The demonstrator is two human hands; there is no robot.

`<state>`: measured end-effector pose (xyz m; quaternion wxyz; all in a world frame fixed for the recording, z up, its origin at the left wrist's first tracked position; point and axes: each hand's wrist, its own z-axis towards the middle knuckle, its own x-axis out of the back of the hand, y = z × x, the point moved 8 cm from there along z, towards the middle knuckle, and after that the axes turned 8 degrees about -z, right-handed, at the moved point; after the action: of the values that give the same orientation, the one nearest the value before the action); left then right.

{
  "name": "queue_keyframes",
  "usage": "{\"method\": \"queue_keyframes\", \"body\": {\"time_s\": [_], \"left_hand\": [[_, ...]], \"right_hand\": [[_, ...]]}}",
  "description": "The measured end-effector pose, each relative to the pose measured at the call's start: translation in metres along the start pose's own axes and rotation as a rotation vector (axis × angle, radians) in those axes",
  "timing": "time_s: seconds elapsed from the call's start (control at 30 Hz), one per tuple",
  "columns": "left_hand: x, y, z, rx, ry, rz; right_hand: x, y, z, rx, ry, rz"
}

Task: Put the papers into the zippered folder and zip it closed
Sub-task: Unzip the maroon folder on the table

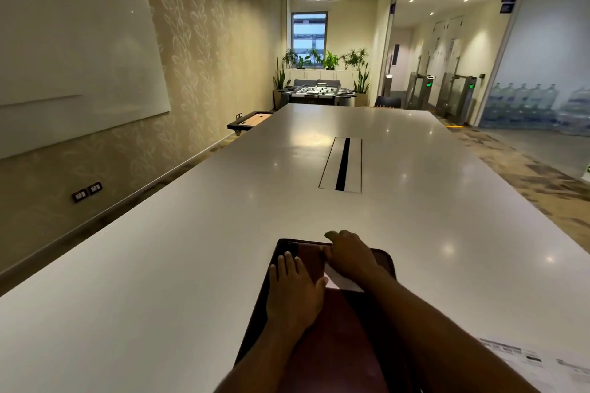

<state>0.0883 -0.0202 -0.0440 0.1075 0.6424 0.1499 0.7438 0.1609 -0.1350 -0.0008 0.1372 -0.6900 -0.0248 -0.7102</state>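
Note:
A dark maroon zippered folder (348, 325) lies near the front of the long white table (223, 249). My left hand (295, 290) rests flat on its left half, fingers spread. My right hand (349, 257) lies curled over the folder's far edge, fingers bent near the zipper line. A white sheet of paper (343, 281) shows inside the folder just beneath that hand. More printed papers (539, 360) lie on the table to the right of the folder, apart from both hands.
A cable hatch with a black slot (342, 164) sits in the table's middle. A whiteboard (73, 73) hangs on the left wall. A foosball table (314, 92) and plants stand at the far end, water bottles (526, 102) at right.

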Motion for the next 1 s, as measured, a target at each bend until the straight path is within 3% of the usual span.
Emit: {"method": "queue_keyframes", "body": {"time_s": [0.1,0.4,0.67,1.0], "left_hand": [[-0.003,-0.001,-0.001,-0.007,0.015,0.008],[-0.006,-0.003,-0.002,-0.001,0.028,-0.001],[-0.005,-0.002,-0.004,-0.005,0.032,-0.002],[-0.004,-0.002,-0.004,0.003,0.021,-0.008]], "right_hand": [[-0.006,-0.017,0.027,0.073,-0.100,-0.062],[-0.021,-0.069,0.068,0.238,-0.396,0.053],[-0.026,-0.059,0.094,0.138,-0.303,0.030],[-0.016,-0.058,0.093,0.244,-0.257,-0.124]]}}
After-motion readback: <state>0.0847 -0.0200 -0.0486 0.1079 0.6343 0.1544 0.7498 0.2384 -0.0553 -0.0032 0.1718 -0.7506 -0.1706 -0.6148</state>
